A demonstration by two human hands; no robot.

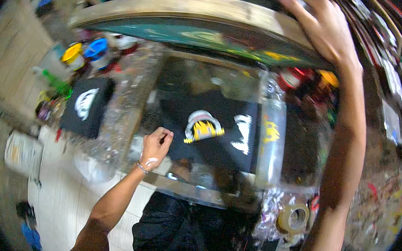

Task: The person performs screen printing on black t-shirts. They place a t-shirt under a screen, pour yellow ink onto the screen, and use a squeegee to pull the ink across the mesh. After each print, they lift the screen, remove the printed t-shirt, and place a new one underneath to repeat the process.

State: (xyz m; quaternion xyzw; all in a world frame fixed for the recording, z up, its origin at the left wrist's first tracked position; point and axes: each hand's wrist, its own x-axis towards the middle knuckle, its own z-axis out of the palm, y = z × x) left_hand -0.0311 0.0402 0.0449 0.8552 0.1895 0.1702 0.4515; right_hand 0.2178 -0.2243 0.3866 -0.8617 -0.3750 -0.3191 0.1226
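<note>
A wood-edged screen printing frame [203, 10] is tilted up at the far side, its green mesh underside facing me. My right hand [326, 33] is closed over its far right corner, partly blurred. Below it, a black cloth piece [173, 110] lies flat on the printing board [211, 75]. It bears a yellow, white and grey print [204, 127] and a white print [242, 134] at its right. Over the cloth's near left edge hovers my left hand [157, 145], fingers curled together in a pinch; whatever they may hold is hidden.
A stack of black cloth [85, 106] with a white print sits at the left. Yellow [73, 56] and blue tubs [97, 51] stand behind it. Right of the board are a clear plastic-wrapped roll [271, 142] and a tape roll [293, 218]. Another person [31, 227] shows at lower left.
</note>
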